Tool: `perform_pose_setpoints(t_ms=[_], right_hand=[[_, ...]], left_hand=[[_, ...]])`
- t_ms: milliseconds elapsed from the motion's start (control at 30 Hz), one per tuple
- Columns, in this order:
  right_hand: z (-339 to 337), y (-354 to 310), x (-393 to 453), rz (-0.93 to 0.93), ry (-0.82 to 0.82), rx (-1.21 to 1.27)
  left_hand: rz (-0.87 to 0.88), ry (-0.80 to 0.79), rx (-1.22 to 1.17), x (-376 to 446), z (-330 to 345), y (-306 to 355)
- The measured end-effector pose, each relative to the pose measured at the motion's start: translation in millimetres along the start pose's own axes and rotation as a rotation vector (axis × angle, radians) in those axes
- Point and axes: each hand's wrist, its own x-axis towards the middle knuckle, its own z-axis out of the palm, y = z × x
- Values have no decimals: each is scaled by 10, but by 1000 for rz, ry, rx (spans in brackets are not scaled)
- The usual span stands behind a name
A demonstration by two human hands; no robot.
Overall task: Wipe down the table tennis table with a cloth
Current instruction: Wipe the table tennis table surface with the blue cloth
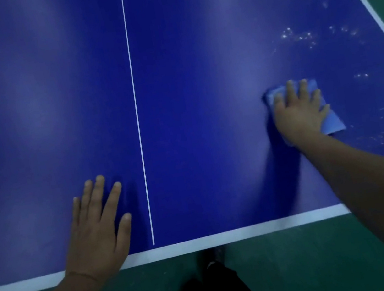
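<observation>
Cloth point(330, 121), pale blue and folded, lies flat on the tabletop point(202, 93) under the right hand point(299, 113), whose spread fingers press it down. Left hand point(93, 226) rests flat near the centre line point(135, 104), grip apart. White specks point(299, 36) toward the right edge look unwiped; much remains, I'd judge.

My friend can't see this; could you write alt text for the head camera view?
The right hand presses a folded light-blue cloth on a dark-blue table tennis table, near white specks. The left hand rests flat.
</observation>
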Motion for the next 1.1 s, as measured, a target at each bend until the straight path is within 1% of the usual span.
perform_pose_setpoints(t_ms=[33, 67, 133, 200, 233, 267, 300, 333, 367, 433, 500, 533, 567, 600, 633, 667, 733, 767, 800, 833, 867, 933, 967, 1033, 1100], right_hand=[[106, -124, -256, -109, 35, -34], [219, -270, -565, -260, 65, -60], [412, -488, -1287, -634, 19, -82], [486, -432, -1848, -991, -69, -100], [459, -305, -1886, -1102, -110, -119], [406, -158, -1776, -1145, -107, -125], [337, -4, -1584, -1095, -73, -132], [251, 149, -1354, -967, -44, -137], [153, 298, -1109, -785, -19, -152], [-3, 551, -702, -355, -34, -151], [-39, 472, -565, 30, -13, -19], [1, 288, -596, 152, 11, 35], [61, 41, -689, 209, 29, 61], [147, -217, -833, 190, 42, 59], [259, -469, -1045, 94, 50, 43], [381, -695, -1329, -72, 48, 22], [560, -934, -2041, -519, -31, -13], [597, -890, -2348, -697, -76, -37], [602, -741, -2496, -793, -99, -53], [571, -534, -2471, -811, -102, -58], [511, -318, -2341, -762, -82, -61], [332, 119, -1923, -558, -33, -121], [233, 315, -1684, -424, -50, -153], [86, 555, -1286, -139, -71, -133], [65, 502, -1112, 162, -19, -21]], left_hand=[[-3, -2, 0, 4, 5, -9], [-3, -7, 2, 4, 13, -20], [-3, -14, 3, 4, 14, -19], [-3, -13, 7, 14, 8, -10], [-1, -13, 12, 13, 8, -9], [2, -11, 13, 14, 7, -11], [6, -6, 12, 13, 6, -17], [10, -1, 9, 13, 8, -24], [14, 3, 6, 17, 15, -27], [10, 6, 1, 21, 33, -31], [8, 8, 1, 21, 49, -42], [5, 9, 3, 21, 47, -51], [3, 8, 4, 26, 42, -56], [3, 6, 4, 27, 39, -60], [4, 4, 2, 27, 41, -58], [5, 2, 1, 21, 43, -54], [2, 6, 5, 17, 48, -46], [2, 10, 5, 17, 51, -46], [1, 11, 3, 20, 53, -48], [0, 12, -1, 28, 55, -52], [-3, 11, -4, 32, 57, -56], [1, 11, -5, 31, 65, -55], [3, 13, -8, 26, 64, -51], [6, 25, -12, 25, 58, -46], [6, 29, -10, 26, 59, -47]])
